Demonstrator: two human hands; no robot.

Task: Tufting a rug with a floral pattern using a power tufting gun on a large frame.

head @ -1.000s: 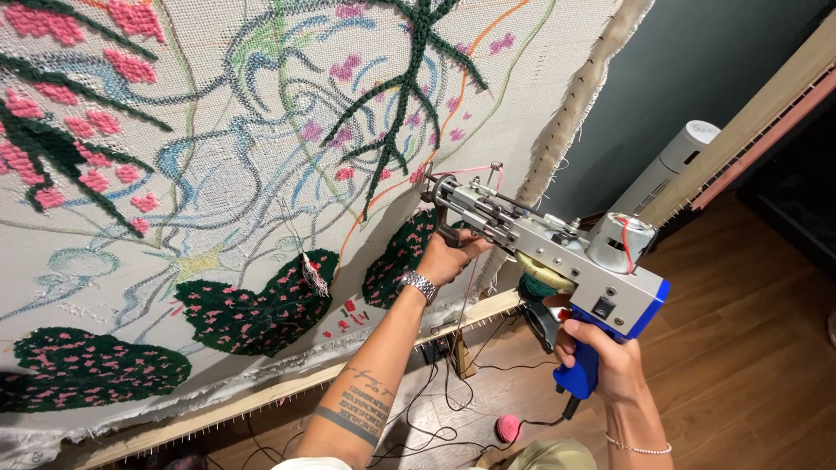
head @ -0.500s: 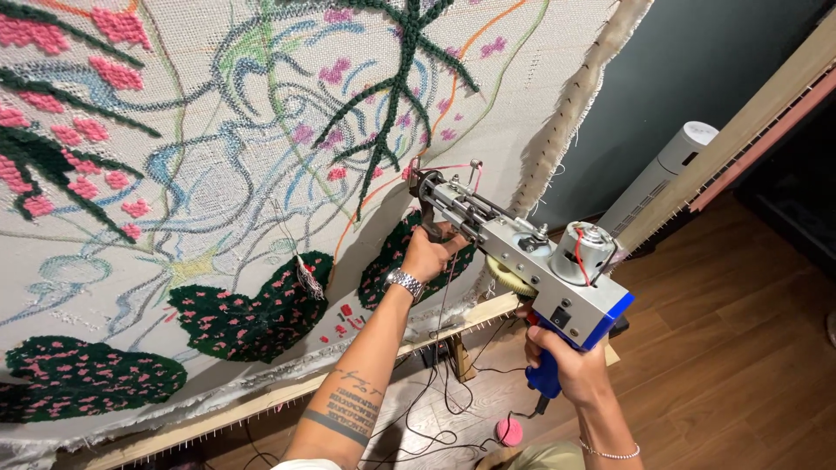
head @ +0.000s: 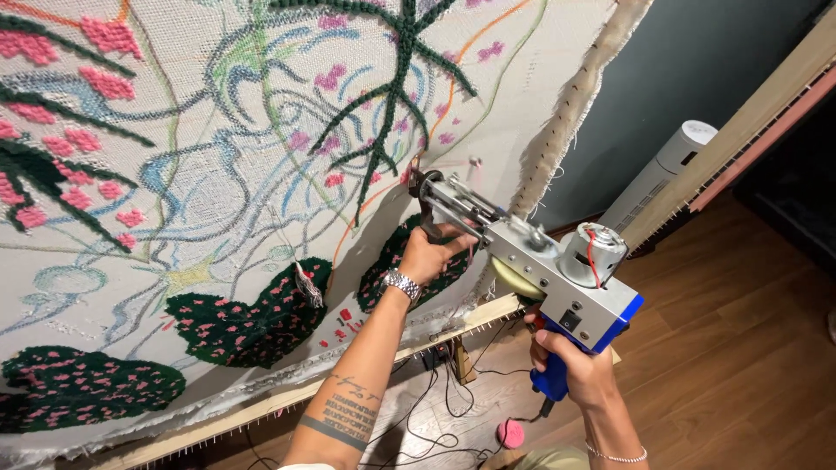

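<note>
Tufting gun (head: 531, 261), grey metal with a blue grip, held up in front of the stretched cloth (head: 218, 174), needle end against the weave just beside an orange outline and a dark green stem; right hand (head: 570, 370) wrapped shut around the blue grip low at the back, fingers curled fully closed; left hand (head: 431, 254) clasped around the front handle under the barrel, fingers folded tight on it, silver watch (head: 401, 284) at the wrist; small motor (head: 594, 252) with red wires seated on top of the gun body. Around: dark green patches (head: 248, 318) dotted pink, low on the cloth; wooden frame bar (head: 261, 407) along the bottom edge; black cables (head: 435, 409) trailing over the wood floor (head: 740, 348); pink ball of yarn (head: 510, 433) below the right hand; white tower fan (head: 666, 174) against the dark wall.
</note>
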